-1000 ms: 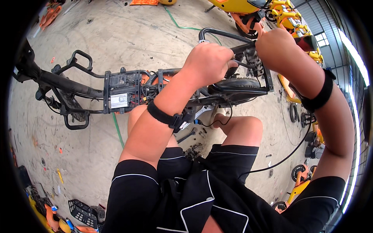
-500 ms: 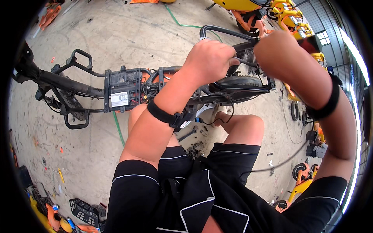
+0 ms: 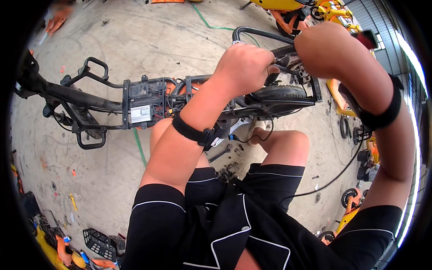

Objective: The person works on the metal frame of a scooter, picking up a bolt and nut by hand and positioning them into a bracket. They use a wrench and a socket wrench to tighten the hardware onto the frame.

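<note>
A stripped black scooter frame (image 3: 103,105) stretches across in front of me, its rear wheel (image 3: 281,92) on the right. At the rear end my left hand (image 3: 245,67) is closed beside a bent black tube (image 3: 261,32), thumb tucked in; whatever it grips is hidden by the fingers. My right hand (image 3: 317,49) is curled into a fist just right of it, over the tail of the frame. Its fingers face away, so its contents are hidden. Beyond the right wrist a dark object with a red part (image 3: 368,39) sticks out. A silver box (image 3: 140,114) sits mid-frame.
A wrench (image 3: 220,153) and small dark parts (image 3: 228,173) lie on the floor between my legs. A black cable (image 3: 333,185) runs by my right side. Yellow scooters (image 3: 288,9) stand at the far right; a black plastic grille (image 3: 99,243) lies near left.
My right hand has risen slightly, and the dark object with the red part has shifted up and right. A black bar between my hands no longer shows. The left hand keeps its grip.
</note>
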The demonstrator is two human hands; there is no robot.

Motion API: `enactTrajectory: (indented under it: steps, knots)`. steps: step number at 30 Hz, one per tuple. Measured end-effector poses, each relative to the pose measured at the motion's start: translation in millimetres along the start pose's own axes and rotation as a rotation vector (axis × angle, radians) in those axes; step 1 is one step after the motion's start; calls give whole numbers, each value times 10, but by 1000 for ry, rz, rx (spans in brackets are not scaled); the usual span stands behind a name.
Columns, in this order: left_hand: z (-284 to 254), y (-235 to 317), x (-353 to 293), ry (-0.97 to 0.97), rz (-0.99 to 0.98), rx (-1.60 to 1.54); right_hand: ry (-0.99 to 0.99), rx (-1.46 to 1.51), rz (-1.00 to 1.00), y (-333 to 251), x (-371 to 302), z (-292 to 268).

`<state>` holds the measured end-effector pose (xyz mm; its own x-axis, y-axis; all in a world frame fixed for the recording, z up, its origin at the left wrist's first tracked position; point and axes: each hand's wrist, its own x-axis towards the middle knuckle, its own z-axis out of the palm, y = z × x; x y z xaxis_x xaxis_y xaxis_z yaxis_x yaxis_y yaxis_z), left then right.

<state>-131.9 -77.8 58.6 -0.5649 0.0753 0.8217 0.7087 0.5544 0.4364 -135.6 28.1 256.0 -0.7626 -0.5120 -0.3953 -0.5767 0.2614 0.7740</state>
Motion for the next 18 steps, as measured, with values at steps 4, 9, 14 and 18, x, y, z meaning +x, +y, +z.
enactTrajectory:
  steps: [4, 9, 14, 18]
  knots:
    - [-34, 4, -35, 9, -9, 10, 161, -147, 56, 58, 114, 239]
    - [-44, 25, 1, -2, -6, -27, -142, -9, -134, -126, -116, 72]
    - [-34, -17, -7, -8, -8, 30, 123, -83, 158, 164, 83, 172]
    - [-42, -16, -36, -12, -10, 30, -7, -212, -82, -164, -130, 82]
